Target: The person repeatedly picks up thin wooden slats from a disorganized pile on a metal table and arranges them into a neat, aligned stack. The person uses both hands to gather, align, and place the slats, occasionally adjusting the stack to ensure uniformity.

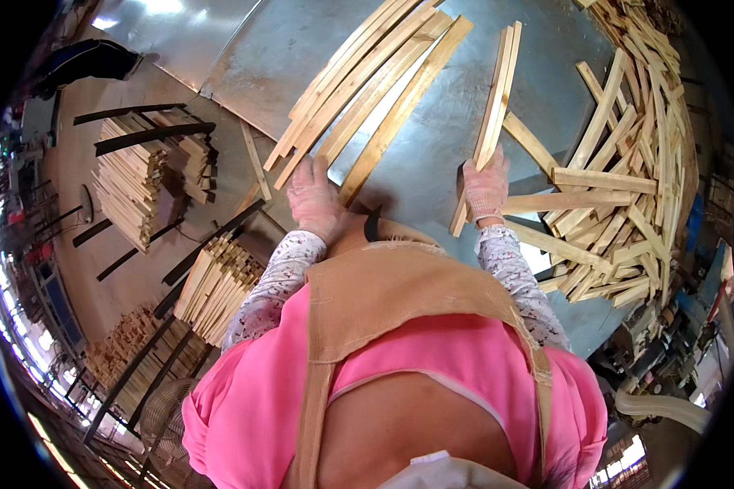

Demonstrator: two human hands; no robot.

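My right hand (pixel 486 186), in a pale thin glove, is closed round a pair of narrow wooden strips (pixel 500 90). One strip's near end shows below the hand. My left hand (pixel 314 200), also pale-gloved, lies at the near ends of a loose group of long wooden strips (pixel 359 77). Its fingers are stretched out against one strip, whose end they cover. One separate, yellower strip (pixel 406 110) lies just right of that hand, with a gap between it and the group. All these strips rest on a shiny metal tabletop (pixel 432 163).
A jumbled heap of wooden strips (pixel 620 196) covers the table's right side, some reaching toward my right hand. On the floor at left, stacked strips (pixel 130 183) sit among dark bars (pixel 155 137), with another stack (pixel 216 285) nearer. A fan (pixel 163 416) stands at lower left.
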